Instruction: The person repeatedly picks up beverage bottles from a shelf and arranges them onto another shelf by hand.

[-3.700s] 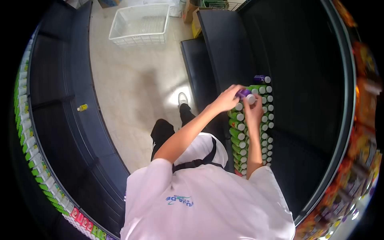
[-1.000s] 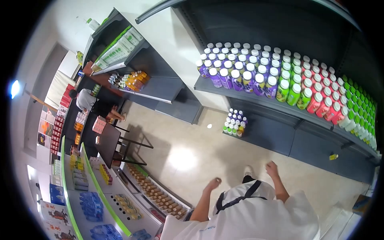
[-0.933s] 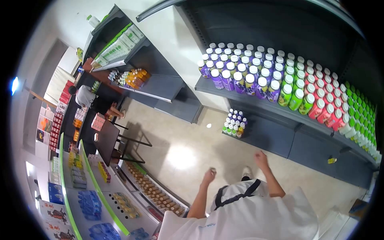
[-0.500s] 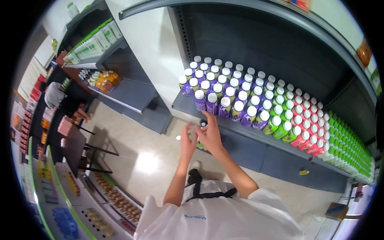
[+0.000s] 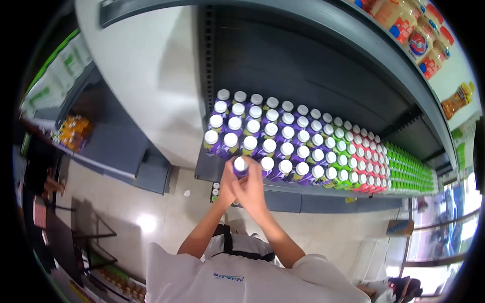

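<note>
A purple bottle with a white cap (image 5: 241, 164) is at the left end of the front row, at the shelf's edge. My left hand (image 5: 227, 183) is closed around its left side, and my right hand (image 5: 252, 188) closes on it from the right. The two hands meet below the cap, hiding most of the bottle's body. Beside and behind it stand rows of similar purple bottles (image 5: 269, 147), all upright with white caps. Another purple bottle (image 5: 267, 165) is just right of my right hand.
Farther right on the shelf are green bottles (image 5: 342, 175), pink bottles (image 5: 371, 183) and a block of green-capped ones (image 5: 411, 169). An upper shelf edge (image 5: 303, 12) arches overhead, bearing jars (image 5: 420, 41). Below lies the tiled floor (image 5: 166, 217); a dark side shelf (image 5: 113, 146) stands left.
My hands, close together in front of the shelf earlier, have moved up to the front row and closed around a purple bottle. My view has turned and come closer to the bottles.
</note>
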The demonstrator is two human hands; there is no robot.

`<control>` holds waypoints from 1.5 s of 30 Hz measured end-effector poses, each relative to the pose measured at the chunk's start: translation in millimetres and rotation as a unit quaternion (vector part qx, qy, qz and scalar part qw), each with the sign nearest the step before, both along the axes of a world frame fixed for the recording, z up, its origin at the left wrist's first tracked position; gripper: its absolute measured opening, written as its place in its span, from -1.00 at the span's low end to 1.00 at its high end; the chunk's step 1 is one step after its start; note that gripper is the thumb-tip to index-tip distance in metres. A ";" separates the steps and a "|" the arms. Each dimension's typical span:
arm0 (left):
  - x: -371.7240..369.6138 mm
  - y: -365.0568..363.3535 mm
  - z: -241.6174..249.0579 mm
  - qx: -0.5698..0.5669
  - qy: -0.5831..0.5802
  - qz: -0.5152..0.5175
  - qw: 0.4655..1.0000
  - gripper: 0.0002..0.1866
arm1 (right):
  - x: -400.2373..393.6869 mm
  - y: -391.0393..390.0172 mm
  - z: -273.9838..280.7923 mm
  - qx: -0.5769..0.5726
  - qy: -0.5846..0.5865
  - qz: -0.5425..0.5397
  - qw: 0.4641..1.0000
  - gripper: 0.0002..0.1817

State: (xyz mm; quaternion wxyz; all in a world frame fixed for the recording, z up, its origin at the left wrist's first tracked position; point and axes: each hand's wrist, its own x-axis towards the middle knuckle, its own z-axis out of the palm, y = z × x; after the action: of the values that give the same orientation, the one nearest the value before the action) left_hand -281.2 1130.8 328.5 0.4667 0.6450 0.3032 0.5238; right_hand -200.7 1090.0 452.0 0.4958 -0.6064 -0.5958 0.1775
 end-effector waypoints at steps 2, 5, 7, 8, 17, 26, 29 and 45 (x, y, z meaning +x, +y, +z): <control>-3.8 -10.4 -26.8 -0.145 -0.282 -0.202 0.927 -0.42 | -10.9 -4.5 -3.6 0.024 0.045 -0.018 0.999 -0.43; -7.8 -36.2 2.4 -0.269 -0.345 -0.102 0.893 -0.33 | -16.7 -21.0 -0.6 0.002 0.066 -0.001 0.998 -0.45; -12.4 -55.3 -9.7 -0.345 -0.349 -0.077 0.868 -0.27 | -11.9 -41.6 -1.4 -0.030 0.065 0.021 0.997 -0.46; -18.1 -63.5 -26.5 -0.300 -0.368 -0.139 0.869 -0.37 | -8.4 -54.2 -10.3 0.018 0.013 0.005 1.000 -0.49; 23.1 -145.4 -2.3 0.114 0.310 -0.365 0.870 -0.30 | 63.3 -234.9 -69.8 -0.116 0.089 -0.193 0.970 -0.50; 156.0 -304.2 6.3 0.270 0.322 -0.620 0.663 -0.23 | 96.8 -450.2 -98.5 -0.157 0.134 -0.482 0.851 -0.40; 189.8 -376.3 7.7 0.294 0.274 -0.672 0.622 -0.30 | 88.7 -519.0 -91.1 -0.147 0.176 -0.566 0.792 -0.42; 231.1 -653.5 -11.6 0.273 0.141 -0.934 0.184 -0.35 | -1.3 -693.2 -104.4 -0.060 0.308 -0.875 0.368 -0.49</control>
State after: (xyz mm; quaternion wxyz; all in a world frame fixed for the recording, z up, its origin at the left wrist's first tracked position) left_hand -50.0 477.4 316.8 0.3565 0.6030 -0.6236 -0.3471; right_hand -202.0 396.8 347.6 0.4849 -0.7196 0.4752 -0.1458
